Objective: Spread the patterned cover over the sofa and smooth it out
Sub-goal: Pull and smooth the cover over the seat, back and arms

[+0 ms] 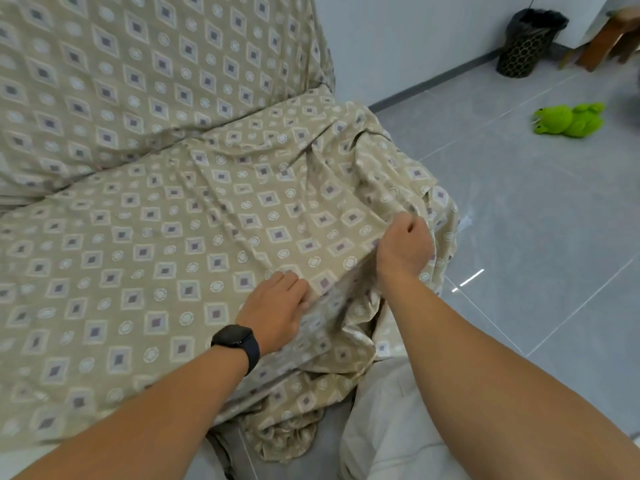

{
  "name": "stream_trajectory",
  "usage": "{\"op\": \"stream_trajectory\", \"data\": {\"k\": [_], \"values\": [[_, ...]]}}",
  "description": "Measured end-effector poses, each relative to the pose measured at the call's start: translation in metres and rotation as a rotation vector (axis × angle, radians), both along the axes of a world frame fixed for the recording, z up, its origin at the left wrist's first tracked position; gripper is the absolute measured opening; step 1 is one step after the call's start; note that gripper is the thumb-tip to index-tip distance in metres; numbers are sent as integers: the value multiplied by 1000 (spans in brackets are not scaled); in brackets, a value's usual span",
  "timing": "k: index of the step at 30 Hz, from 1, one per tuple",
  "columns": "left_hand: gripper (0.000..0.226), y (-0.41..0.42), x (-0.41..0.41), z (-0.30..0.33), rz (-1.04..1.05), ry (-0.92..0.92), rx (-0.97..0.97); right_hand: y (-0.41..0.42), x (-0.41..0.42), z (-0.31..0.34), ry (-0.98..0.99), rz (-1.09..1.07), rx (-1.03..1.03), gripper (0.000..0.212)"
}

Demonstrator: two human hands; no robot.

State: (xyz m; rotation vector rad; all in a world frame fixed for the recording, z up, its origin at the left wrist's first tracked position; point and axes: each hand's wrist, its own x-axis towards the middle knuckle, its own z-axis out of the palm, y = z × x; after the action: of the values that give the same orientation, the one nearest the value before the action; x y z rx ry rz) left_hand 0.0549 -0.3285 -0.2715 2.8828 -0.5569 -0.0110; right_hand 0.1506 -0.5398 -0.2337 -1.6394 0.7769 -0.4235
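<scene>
Coverage looks nearly complete from where I sit: the patterned cover [145, 209] already lies over the sofa [20, 462], backrest and seat both, with the diamond-and-circle print running fairly flat across the left and middle of the seat. What I judge is left is the right end, where the cloth is gathered into long creases running up toward the back corner and hangs in loose folds off the front edge, some of it bunched on the floor [519, 220] (that heap will need lifting or tucking before the job reads as finished).

My right hand [403, 247] works that rumpled corner, fingers curled into a fist clamped on a pinch of the cover near the seat's right edge. My left hand [277, 306] rests flat on the cloth just beside it, fingers straight and close together, pressing the fabric down at the front edge.

Smaller things sit well apart on the floor: a black bin [526, 43] by the wall and a green plush toy [568, 120].

As for writing, I can read none; the watch [237, 339] on the left wrist shows a dark, blank face, and the cover carries pattern only.
</scene>
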Motion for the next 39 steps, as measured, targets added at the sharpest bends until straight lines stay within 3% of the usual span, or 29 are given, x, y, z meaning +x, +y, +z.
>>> {"op": "stream_trajectory", "data": {"k": [1, 3, 5, 7, 12, 16, 18, 22, 27, 29, 31, 33, 35, 37, 39], "values": [[10, 3, 2, 1, 13, 9, 21, -6, -5, 3, 9, 28, -82, 27], [8, 6, 5, 5, 63, 52, 42, -25, -15, -14, 247, 225, -256, 30], [4, 9, 5, 8, 105, 91, 32, -38, -30, -39, 633, 503, -202, 39], [6, 11, 5, 8, 134, 127, 27, -40, -41, -46, 805, 582, -128, 47], [33, 14, 20, 10, 141, 209, 65, -29, -24, -37, 719, 494, -205, 63], [71, 10, 46, 9, 205, 230, 71, -40, 3, -50, 390, 315, -176, 24], [97, 5, 66, 6, 225, 286, 110, -47, 16, -57, 332, 227, -174, 28], [125, -11, 90, -15, 231, 423, 172, -64, 39, -75, 338, 112, -182, 55], [131, -29, 92, -38, 296, 345, 247, -71, 70, -90, 333, 283, -83, 27], [135, -27, 96, -33, 292, 391, 275, -72, 64, -90, 376, 289, -167, 34], [142, -26, 102, -33, 276, 434, 303, -94, 44, -100, 465, 116, -208, 43], [151, -27, 105, -32, 278, 483, 320, -122, 16, -121, 607, -25, -127, 40], [157, -27, 109, -35, 285, 496, 330, -140, 1, -138, 733, 76, -30, 41], [159, -27, 111, -38, 289, 500, 324, -140, 7, -132, 761, 109, 94, 59], [160, -25, 112, -38, 289, 505, 315, -128, 27, -118, 673, -25, -86, 61]]}}
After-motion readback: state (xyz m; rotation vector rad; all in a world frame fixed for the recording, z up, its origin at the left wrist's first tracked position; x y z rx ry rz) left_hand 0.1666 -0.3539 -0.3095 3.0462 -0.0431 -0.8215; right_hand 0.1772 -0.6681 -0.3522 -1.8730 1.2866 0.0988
